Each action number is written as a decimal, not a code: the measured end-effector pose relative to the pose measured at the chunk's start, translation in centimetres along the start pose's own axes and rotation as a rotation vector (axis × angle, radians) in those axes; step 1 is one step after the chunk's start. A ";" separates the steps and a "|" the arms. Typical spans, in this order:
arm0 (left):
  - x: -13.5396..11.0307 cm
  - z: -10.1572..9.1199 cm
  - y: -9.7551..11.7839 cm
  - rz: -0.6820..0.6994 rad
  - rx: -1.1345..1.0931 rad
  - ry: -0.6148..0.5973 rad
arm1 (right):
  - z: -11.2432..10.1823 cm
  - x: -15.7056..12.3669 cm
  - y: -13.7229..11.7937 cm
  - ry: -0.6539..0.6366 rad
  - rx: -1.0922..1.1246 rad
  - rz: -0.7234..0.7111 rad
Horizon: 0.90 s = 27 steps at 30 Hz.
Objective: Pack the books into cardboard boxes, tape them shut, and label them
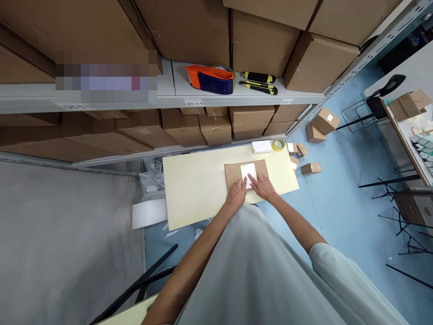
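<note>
A flat brown cardboard parcel [232, 173] lies on a pale yellow table [196, 189], with a white label [248, 172] on its top. My left hand [236, 194] rests on the parcel's near edge, fingers stretched flat and touching the label's left side. Beside it my right hand [263, 186] lies flat too, fingers pressed on the label's right side. Neither hand holds anything.
A white pad [261, 146] and a roll of yellow tape [278, 144] sit at the table's far edge. On the shelf [176, 97] above are an orange-blue tape dispenser [210, 79] and two yellow-black cutters [259, 82]. Small boxes [310, 168] litter the blue floor at right.
</note>
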State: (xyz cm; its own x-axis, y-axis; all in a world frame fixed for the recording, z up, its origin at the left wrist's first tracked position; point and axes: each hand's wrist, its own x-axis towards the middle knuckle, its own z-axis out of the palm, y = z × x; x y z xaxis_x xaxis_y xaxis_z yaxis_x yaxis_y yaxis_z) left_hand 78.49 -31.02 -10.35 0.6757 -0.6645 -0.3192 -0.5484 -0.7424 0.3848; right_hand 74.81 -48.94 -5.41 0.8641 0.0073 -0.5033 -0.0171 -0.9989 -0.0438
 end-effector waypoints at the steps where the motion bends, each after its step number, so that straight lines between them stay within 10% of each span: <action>1: 0.1 -0.3 0.1 -0.001 0.003 -0.016 | -0.3 0.6 -0.1 -0.004 0.030 0.033; 7: 1.0 -2.2 1.3 -0.100 0.009 -0.095 | -2.0 3.1 -0.7 -0.062 0.146 0.187; 16: 3.3 -3.5 1.8 -0.228 -0.061 -0.120 | 0.1 -0.2 -0.1 0.024 0.037 0.006; 27: -0.8 -1.2 2.8 -0.051 -0.007 -0.011 | -2.6 3.3 -0.9 -0.114 0.107 0.181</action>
State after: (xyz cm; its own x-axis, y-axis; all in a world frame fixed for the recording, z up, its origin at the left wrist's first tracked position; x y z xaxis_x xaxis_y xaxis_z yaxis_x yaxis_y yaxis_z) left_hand 76.98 -32.44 -7.95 0.6974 -0.6266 -0.3478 -0.5098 -0.7748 0.3738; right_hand 79.02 -48.16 -4.82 0.7798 -0.1599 -0.6053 -0.2248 -0.9739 -0.0324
